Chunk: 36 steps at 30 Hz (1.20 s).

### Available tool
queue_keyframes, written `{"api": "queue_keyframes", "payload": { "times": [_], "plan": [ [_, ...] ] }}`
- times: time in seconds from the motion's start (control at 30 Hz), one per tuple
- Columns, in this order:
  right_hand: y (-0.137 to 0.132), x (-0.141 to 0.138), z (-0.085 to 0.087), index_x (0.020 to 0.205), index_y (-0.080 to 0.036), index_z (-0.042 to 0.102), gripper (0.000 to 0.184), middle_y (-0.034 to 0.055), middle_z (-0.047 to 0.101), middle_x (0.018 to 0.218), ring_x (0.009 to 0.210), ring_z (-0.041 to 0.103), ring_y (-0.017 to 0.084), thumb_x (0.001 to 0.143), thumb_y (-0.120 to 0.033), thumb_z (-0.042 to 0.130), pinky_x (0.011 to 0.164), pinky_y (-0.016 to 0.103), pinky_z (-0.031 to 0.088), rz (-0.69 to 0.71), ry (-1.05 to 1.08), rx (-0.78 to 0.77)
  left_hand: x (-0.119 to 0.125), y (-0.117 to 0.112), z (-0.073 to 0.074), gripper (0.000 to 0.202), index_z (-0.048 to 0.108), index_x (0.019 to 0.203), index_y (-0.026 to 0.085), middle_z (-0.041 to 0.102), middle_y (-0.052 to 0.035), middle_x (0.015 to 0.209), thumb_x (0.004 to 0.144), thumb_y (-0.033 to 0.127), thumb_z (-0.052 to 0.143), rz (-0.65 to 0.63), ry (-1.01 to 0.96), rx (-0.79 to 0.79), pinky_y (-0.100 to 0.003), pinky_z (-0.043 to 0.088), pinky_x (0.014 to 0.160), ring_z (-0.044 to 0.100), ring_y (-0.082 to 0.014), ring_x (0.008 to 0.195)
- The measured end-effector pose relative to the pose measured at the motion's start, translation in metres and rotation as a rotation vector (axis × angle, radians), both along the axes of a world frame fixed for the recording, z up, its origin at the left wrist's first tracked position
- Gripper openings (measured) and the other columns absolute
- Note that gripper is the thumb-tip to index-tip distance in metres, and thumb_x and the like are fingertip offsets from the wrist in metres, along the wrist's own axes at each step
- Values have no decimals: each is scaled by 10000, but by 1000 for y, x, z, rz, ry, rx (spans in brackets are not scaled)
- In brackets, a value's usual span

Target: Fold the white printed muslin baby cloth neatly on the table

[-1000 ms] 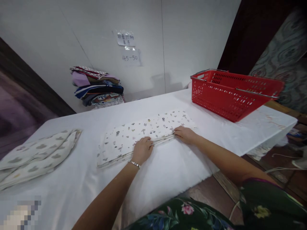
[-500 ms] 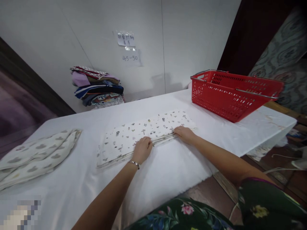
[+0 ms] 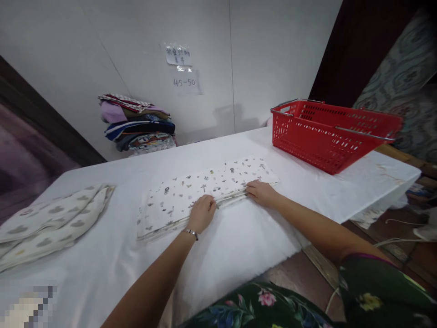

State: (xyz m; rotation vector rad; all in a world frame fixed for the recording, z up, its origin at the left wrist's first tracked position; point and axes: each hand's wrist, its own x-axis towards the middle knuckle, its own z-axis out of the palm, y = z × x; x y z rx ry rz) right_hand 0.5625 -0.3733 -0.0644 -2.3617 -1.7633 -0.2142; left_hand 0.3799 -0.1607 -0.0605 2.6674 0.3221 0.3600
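A folded white cloth with small printed motifs (image 3: 191, 193) lies flat in the middle of the white-covered table (image 3: 239, 237). My left hand (image 3: 201, 213), a bracelet at its wrist, pinches the cloth's near edge with curled fingers. About a hand's width to the right, my right hand (image 3: 260, 192) grips the same near edge, fingers closed on the layered fabric. Both forearms reach in from the lower right.
Another folded pale cloth with grey motifs (image 3: 51, 221) lies at the table's left. A red plastic basket (image 3: 327, 134) stands at the back right. A stack of folded coloured fabrics (image 3: 138, 124) sits against the wall, under two paper notes (image 3: 180, 68).
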Motion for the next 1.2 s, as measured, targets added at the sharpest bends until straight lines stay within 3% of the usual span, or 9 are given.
{"api": "queue_keyframes", "payload": {
  "times": [0.13,0.27,0.4,0.63,0.77,0.9,1.2],
  "plan": [
    [4,-1,1,884,-175,641,259,97,601,1018,937,511,200,914,-242,393,706,285,417,-30,16,-24,1,1,0,156,508,750,203,581,-42,935,838,232,382,27,11,-34,-329,401,813,525,-179,910],
    [-1,3,-3,919,-176,623,248,106,575,1108,1015,488,196,915,-208,377,789,310,425,29,34,54,-1,0,4,173,517,743,202,581,-43,915,845,234,382,10,25,13,-324,402,797,528,-181,891],
    [-8,5,-8,936,-165,604,250,111,562,1142,1038,477,196,914,-175,356,861,340,407,78,17,125,-4,-5,4,176,550,776,196,591,-59,943,853,208,392,-60,46,172,-339,392,794,524,-195,893],
    [-11,5,-15,988,-155,604,252,111,616,994,932,529,192,903,-158,367,791,310,415,-7,-7,44,-8,-8,-8,258,586,873,175,594,-108,1006,888,181,329,-140,34,429,-402,368,827,520,-236,961],
    [-10,4,-14,1028,-156,609,273,107,630,907,870,550,192,900,-168,368,751,302,423,-51,-44,20,-11,-7,-12,242,585,867,182,593,-97,978,881,151,346,-182,6,447,-400,355,840,526,-220,951],
    [-13,3,-13,1126,-144,578,313,117,635,953,886,559,197,891,-143,371,766,310,433,-37,-96,76,-11,-9,-17,237,587,853,177,593,-95,969,873,126,357,-196,-23,427,-402,352,830,526,-207,920],
    [-22,-1,-24,1003,-181,631,293,88,629,1025,951,559,216,828,-134,401,801,343,462,51,-109,157,-15,-22,-27,151,553,769,168,593,-32,816,849,121,433,-145,-32,515,-337,356,768,524,-159,804]
  ]
}}
